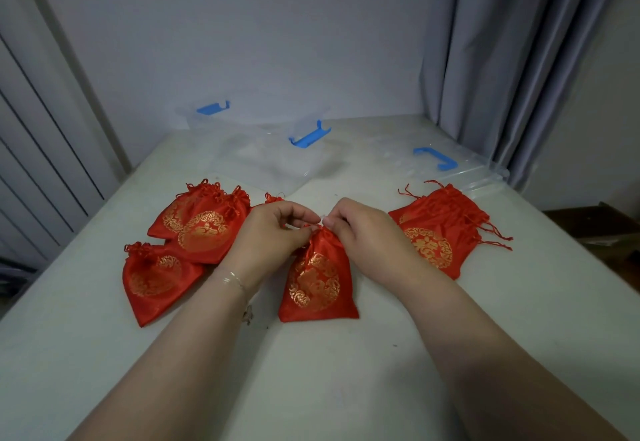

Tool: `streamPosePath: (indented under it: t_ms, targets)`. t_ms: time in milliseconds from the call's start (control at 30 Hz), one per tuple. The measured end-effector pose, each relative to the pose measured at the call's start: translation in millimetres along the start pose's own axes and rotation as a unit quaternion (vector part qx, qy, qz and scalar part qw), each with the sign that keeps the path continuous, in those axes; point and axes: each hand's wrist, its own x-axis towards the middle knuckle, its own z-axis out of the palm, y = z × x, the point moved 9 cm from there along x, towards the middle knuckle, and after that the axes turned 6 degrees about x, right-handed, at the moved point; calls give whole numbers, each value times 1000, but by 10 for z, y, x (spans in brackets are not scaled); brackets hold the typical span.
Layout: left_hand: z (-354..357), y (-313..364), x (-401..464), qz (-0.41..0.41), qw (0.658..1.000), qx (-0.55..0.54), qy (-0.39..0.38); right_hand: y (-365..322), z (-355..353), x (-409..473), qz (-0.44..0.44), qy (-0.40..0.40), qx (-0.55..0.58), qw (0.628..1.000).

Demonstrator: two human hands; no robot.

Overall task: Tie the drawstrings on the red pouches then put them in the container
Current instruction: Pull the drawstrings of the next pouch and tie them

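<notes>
**Both hands at the neck of the middle pouch**

Lying flat on the white table (346, 388), the red pouch (317, 285) with its gold round emblem has its bottom toward the person and its gathered neck pointing away. Both hands meet right at that neck. The left hand (273, 233) comes in from the left with fingers curled, thumb and fingertips pinched together at the puckered top of the pouch; a thin bracelet (233, 279) sits on its wrist. The right hand (363, 229) comes in from the right, its fingers likewise curled and pinching at the same spot, so the fingertips of the two hands nearly touch just above the neck. The drawstring itself is too small and too hidden between the fingers to make out, so which strand each hand has cannot be told. The body of the pouch lies below and between the two wrists, untouched by the palms.

To the left, a group of tied pouches (194, 233) lies overlapping, their necks bunched with knotted cord. To the right, a stack of pouches (440, 233) lies with loose red strings trailing toward the table edge. Behind them stands the clear container (263, 160) with blue latches, and its clear lid (450, 167) lies to the right of it, near a grey curtain (519, 60).
</notes>
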Motion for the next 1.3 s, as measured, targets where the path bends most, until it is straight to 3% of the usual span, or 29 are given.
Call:
streamPosePath:
  t_ms: [100, 267, 334, 434, 501, 601, 667, 868, 1168, 1301]
  targets:
    - [31, -23, -9, -4, 1000, 5, -11, -96, -3, 5, -48, 3, -52, 997]
    - [-5, 138, -43, 82, 985, 145, 55, -168, -14, -3, -108, 27, -73, 991]
    - [-19, 217, -90, 111, 977, 164, 84, -98, -60, -7, -83, 59, 12, 995]
    - [11, 358, -159, 181, 959, 191, 110, 127, -86, 10, 34, 88, 193, 977]
    - [25, 434, -197, 230, 942, 213, 119, 252, -44, 21, 94, 74, 229, 966]
    - [1, 460, -208, 267, 923, 241, 134, 255, 54, 33, 93, 7, 302, 949]
    - [-10, 447, -209, 271, 917, 259, 136, 227, 85, 22, 77, -32, 282, 956]
    - [16, 432, -202, 272, 907, 292, 133, 247, 4, 14, 88, -34, 274, 957]
    - [-20, 386, -143, 224, 903, 339, 142, 262, -107, -10, 94, 44, 143, 984]
    - [-3, 411, -137, 233, 894, 360, 132, 253, -113, 8, 91, 39, 75, 992]
